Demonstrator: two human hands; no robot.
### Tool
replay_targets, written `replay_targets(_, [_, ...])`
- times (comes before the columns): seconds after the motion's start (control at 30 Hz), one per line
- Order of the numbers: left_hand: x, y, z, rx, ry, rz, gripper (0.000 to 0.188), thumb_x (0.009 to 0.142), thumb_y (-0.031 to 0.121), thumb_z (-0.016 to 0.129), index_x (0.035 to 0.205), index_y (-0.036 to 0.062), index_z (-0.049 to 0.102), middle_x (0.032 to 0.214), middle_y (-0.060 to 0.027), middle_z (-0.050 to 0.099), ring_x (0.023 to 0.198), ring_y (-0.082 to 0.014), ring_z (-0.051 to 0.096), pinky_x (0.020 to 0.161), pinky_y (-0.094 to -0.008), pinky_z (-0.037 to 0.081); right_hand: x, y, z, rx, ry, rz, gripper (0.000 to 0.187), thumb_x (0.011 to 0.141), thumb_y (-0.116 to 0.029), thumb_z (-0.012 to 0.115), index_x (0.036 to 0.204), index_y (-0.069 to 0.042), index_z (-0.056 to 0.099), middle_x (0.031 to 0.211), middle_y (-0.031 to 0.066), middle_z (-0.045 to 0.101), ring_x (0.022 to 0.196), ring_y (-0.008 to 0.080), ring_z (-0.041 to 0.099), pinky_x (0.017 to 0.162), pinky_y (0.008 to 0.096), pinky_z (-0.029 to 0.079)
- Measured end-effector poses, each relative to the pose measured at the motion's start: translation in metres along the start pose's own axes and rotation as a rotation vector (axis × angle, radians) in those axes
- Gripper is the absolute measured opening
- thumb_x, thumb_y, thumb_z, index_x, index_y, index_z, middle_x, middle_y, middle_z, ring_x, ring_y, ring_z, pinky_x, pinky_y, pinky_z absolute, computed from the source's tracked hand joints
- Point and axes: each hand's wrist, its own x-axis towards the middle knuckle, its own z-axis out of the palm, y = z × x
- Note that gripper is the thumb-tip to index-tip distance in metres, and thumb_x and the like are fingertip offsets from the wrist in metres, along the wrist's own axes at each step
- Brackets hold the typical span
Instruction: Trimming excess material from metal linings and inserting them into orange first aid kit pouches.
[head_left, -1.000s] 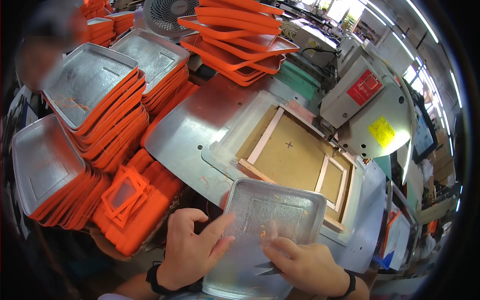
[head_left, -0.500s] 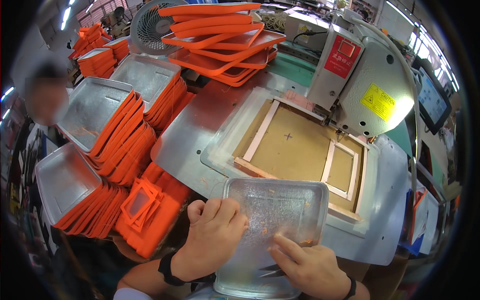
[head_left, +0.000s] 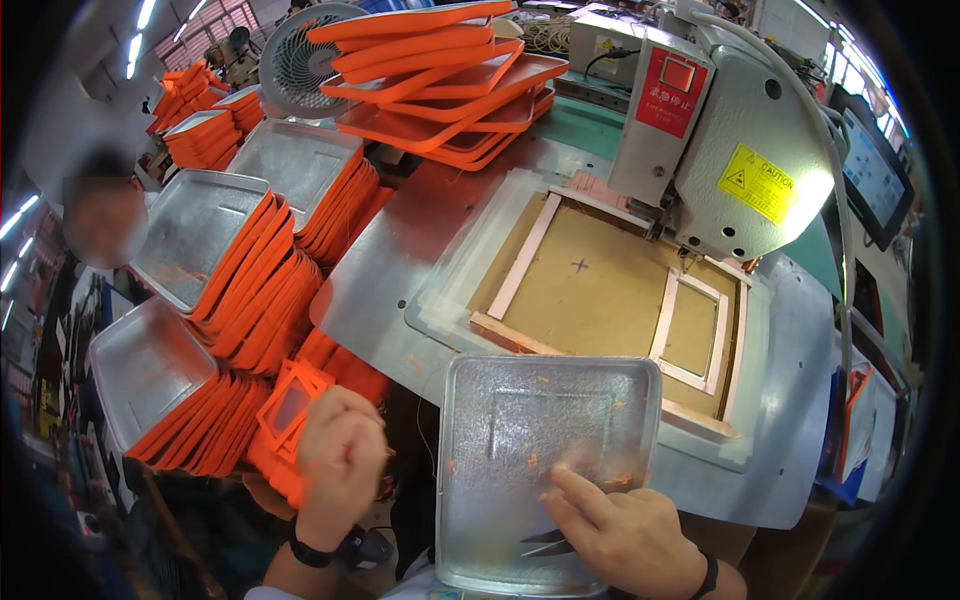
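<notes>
A silver tray (head_left: pixel 545 405) lies directly before the person, orange thread scraps (head_left: pixel 618 481) strewn across its face, its position little changed from half a second ago. The right hand (head_left: pixel 640 545) stays over the tray's lower right, closed around small dark scissors (head_left: pixel 555 549) whose blades point left; its fingertips are blurred. The left hand (head_left: pixel 343 460), at the tray's near left edge in the earlier frame, is now well clear to the left of it, fingers curled in; blur makes it impossible to tell whether they grip anything. Just beyond the tray, a tan framed board (head_left: pixel 600 305) sits on a metal surface (head_left: pixel 370 285), with a machine head (head_left: pixel 745 165) farther beyond, to the right. Left of the tray stand orange-sided tray stacks (head_left: pixel 245 290); beyond it, farther back, rise a leaning orange pile (head_left: pixel 430 95) and a fan (head_left: pixel 300 60).
</notes>
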Motion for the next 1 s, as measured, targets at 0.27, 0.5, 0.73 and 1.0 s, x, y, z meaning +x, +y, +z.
replay_targets(0.27, [-0.033,0.007,0.014,-0.322,-0.18,-0.375,0.025,0.09,0.009,0.063,0.113,-0.0006,0.063,0.092,-0.0086,0.065,0.091,-0.0184,0.062,0.086,-0.0308,0.048,-0.007,0.002,0.008,-0.094,-0.052,-0.001,0.038,0.069,-0.013,0.072,0.107,-0.01,0.067,0.118,0.004,0.063,0.059,0.0168,0.061,0.05,0.0302,0.049])
replay_targets(0.5, [-0.074,-0.008,0.047,-0.838,-0.605,-0.635,0.032,0.1,0.02,0.057,0.123,-0.0021,0.058,0.108,-0.0039,0.065,0.097,-0.0088,0.058,0.086,-0.0263,0.049,-0.024,0.013,0.003,0.257,0.186,0.038,0.025,0.074,-0.008,0.071,0.099,-0.006,0.069,0.107,0.0086,0.066,0.06,0.015,0.06,0.053,0.0237,0.047])
replay_targets(0.73, [-0.02,-0.024,0.038,-1.539,-0.382,-0.492,0.032,0.102,0.025,0.049,0.122,0.0,0.052,0.102,-0.0079,0.064,0.094,-0.0152,0.061,0.084,-0.0295,0.049,-0.041,0.015,-0.01,0.405,0.747,0.425,0.014,0.079,0.001,0.065,0.092,-0.003,0.07,0.083,0.0088,0.061,0.064,0.0138,0.057,0.054,0.024,0.043])
replay_targets(1.0, [-0.024,-0.018,0.139,-2.626,-1.453,-0.347,0.04,0.095,0.043,0.054,0.098,0.0029,0.049,0.06,-0.0083,0.057,0.054,-0.0224,0.061,0.054,-0.0279,0.047,-0.037,-0.005,-0.018,0.462,0.6,0.353,0.011,0.086,0.005,0.061,0.094,0.0,0.067,0.094,0.0078,0.062,0.063,0.0131,0.049,0.055,0.0239,0.037])
